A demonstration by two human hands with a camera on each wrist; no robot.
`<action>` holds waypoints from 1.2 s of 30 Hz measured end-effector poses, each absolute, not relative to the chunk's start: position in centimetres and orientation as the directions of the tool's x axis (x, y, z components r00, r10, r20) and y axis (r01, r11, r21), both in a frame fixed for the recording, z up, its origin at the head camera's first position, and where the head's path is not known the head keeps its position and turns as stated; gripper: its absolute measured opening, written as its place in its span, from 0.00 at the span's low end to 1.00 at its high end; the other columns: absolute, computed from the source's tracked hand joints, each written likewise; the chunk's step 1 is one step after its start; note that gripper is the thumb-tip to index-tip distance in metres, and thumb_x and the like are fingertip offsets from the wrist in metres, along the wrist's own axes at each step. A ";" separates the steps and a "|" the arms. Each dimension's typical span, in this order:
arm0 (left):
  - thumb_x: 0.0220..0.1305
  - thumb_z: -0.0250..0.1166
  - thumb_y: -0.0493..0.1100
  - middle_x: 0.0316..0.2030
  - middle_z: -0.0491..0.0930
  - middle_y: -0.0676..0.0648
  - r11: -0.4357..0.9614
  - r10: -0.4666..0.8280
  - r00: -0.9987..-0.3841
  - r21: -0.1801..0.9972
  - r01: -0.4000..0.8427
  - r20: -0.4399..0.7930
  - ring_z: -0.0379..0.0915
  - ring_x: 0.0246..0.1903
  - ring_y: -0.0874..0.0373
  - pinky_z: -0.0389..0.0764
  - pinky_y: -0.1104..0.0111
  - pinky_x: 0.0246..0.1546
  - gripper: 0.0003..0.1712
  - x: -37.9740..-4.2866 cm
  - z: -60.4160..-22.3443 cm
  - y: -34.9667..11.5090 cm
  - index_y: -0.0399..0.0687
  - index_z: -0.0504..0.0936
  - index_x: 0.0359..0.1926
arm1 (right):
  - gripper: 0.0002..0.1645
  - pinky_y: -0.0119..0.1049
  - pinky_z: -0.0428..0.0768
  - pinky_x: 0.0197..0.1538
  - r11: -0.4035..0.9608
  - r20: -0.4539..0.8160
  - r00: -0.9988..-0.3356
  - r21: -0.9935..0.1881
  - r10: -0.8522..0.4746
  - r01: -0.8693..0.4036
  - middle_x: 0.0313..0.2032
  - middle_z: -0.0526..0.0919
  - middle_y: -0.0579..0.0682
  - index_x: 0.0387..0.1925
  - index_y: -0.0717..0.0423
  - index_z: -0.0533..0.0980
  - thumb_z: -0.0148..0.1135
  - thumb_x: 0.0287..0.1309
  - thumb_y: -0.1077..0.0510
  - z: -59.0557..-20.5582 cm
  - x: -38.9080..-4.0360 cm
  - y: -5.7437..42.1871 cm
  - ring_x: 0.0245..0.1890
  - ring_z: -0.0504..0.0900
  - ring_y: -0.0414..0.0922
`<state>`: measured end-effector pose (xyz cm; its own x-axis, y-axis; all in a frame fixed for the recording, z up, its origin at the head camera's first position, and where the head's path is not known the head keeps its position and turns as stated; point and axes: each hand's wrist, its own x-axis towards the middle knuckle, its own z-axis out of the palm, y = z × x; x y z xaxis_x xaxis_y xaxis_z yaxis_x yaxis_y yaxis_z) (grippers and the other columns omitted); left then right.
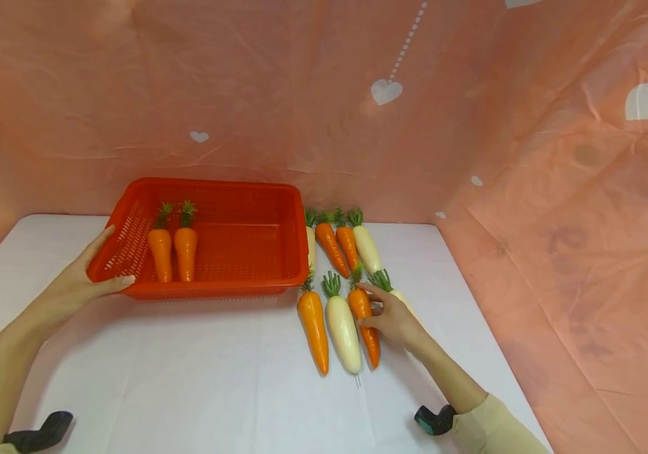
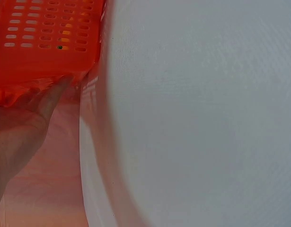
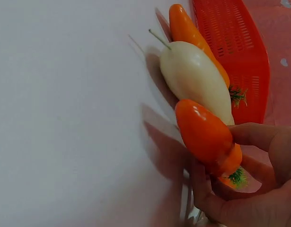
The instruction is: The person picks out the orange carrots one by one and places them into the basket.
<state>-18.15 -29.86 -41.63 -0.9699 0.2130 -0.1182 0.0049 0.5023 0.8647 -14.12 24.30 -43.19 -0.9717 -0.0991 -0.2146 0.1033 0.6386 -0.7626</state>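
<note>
My left hand (image 1: 78, 279) holds the left end of a red plastic basket (image 1: 216, 290), thumb over its front rim. Inside the basket, at its left side, two carrots (image 1: 185, 252) with green tops stand side by side. To the right, my right hand (image 1: 396, 320) grips a carrot (image 1: 370, 347) between thumb and fingers near its leafy end; the right wrist view shows this carrot (image 3: 202, 132) above its shadow. Directly left of it lies a white radish (image 1: 343, 334), with another carrot (image 1: 313, 328) beyond that. Another white radish (image 1: 400, 296) is partly hidden behind the right hand.
Behind the front row, more carrots (image 1: 332, 249) and white radishes (image 1: 366, 247) lie beside the basket's right end, one radish partly covered by it. A white cloth (image 1: 199, 378) covers the table. Pink sheeting (image 1: 329, 94) with white hearts rises behind and at the sides.
</note>
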 end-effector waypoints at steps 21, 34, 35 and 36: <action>0.70 0.61 0.50 0.77 0.29 0.33 0.508 0.210 -0.969 0.861 -0.006 -0.130 0.36 0.68 0.23 0.51 0.25 0.58 0.56 -18.3 -41.6 -29.7 0.67 0.25 0.77 | 0.42 0.40 0.83 0.50 0.456 -0.132 -0.973 -0.889 -0.187 0.033 0.65 0.71 0.62 0.73 0.39 0.64 0.66 0.61 0.62 -37.3 -18.2 22.9 0.61 0.74 0.58; 0.70 0.61 0.50 0.77 0.29 0.34 0.501 0.209 -0.969 0.865 -0.012 -0.134 0.37 0.69 0.24 0.52 0.25 0.58 0.56 -18.4 -41.7 -29.9 0.69 0.25 0.77 | 0.40 0.53 0.75 0.60 0.427 -0.066 -0.961 -0.902 -0.270 -0.058 0.61 0.76 0.58 0.72 0.35 0.65 0.68 0.61 0.56 -35.2 -21.4 18.6 0.58 0.78 0.54; 0.70 0.61 0.50 0.77 0.29 0.34 0.500 0.210 -0.968 0.866 -0.014 -0.137 0.37 0.69 0.24 0.52 0.25 0.58 0.56 -18.4 -41.7 -29.9 0.69 0.25 0.77 | 0.40 0.52 0.76 0.60 0.416 -0.071 -0.959 -0.908 -0.275 -0.052 0.62 0.75 0.58 0.72 0.35 0.65 0.68 0.61 0.56 -35.1 -21.7 18.1 0.57 0.79 0.53; 0.70 0.61 0.50 0.77 0.29 0.34 0.500 0.210 -0.968 0.866 -0.015 -0.138 0.36 0.69 0.24 0.52 0.25 0.58 0.56 -18.4 -41.8 -29.9 0.69 0.25 0.77 | 0.40 0.52 0.78 0.58 0.403 -0.076 -0.957 -0.914 -0.281 -0.046 0.62 0.74 0.58 0.72 0.34 0.65 0.68 0.61 0.56 -35.0 -22.0 17.7 0.54 0.81 0.54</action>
<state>-18.43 -29.85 -41.76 -0.9680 0.2099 -0.1377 -0.0147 0.5002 0.8658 -22.02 17.70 -35.03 -0.9568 -0.2807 -0.0761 -0.0455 0.4030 -0.9141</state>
